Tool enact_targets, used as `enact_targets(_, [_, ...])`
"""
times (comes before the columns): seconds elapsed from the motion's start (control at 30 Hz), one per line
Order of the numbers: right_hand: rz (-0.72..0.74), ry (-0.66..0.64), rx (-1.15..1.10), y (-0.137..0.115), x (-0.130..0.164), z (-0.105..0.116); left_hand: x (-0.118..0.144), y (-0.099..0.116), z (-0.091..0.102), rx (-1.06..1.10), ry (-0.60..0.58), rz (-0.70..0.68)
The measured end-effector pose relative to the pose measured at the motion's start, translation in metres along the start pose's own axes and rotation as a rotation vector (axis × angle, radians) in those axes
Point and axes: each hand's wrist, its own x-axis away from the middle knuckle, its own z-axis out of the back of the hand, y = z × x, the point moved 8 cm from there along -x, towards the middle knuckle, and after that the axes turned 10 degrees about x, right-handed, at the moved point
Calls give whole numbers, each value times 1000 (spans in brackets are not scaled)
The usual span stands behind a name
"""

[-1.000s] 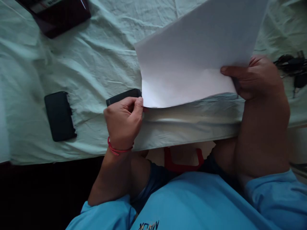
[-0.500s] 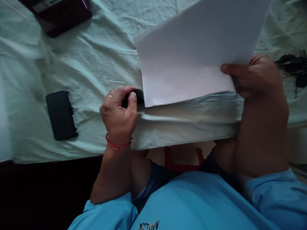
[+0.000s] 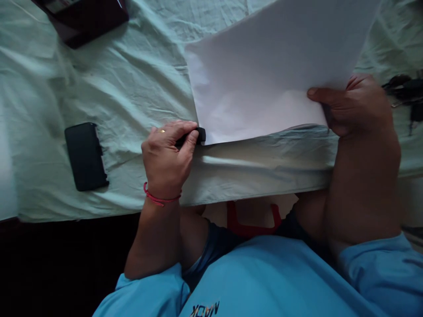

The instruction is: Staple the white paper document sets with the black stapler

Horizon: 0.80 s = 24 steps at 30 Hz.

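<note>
My right hand (image 3: 355, 108) pinches the near right corner of a white sheet of paper (image 3: 274, 66), which is lifted at an angle over the pale green cloth (image 3: 132, 88). My left hand (image 3: 167, 156) is closed around a small black oblong object (image 3: 196, 134), whose end sticks out beside the paper's near left corner. Most of that black object is hidden by my fingers.
A black phone (image 3: 86, 156) lies flat on the cloth to the left. A dark red case (image 3: 86, 17) sits at the far left corner. Dark keys (image 3: 405, 92) lie at the right edge. The cloth's front edge hangs over my lap.
My left hand let go of the paper's corner, closed over the black object and slid it right toward the paper. My right hand kept hold of the sheet.
</note>
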Motion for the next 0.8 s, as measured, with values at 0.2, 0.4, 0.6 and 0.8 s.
enact_targets(0.2, [-81, 35, -52, 0, 3, -2, -4, -7, -5, -31, -30, 48])
enact_targets(0.4, [-79, 50, -19, 3, 4, 2, -6, -6, -7, -55, -39, 12])
enact_targets(0.6, [-88, 78, 90, 3, 6, 8, -2, -1, -8, 9, -28, -53])
enact_targets(0.8, [-53, 72, 106, 4, 2, 13, -10, -6, 5, -138, 20, -243])
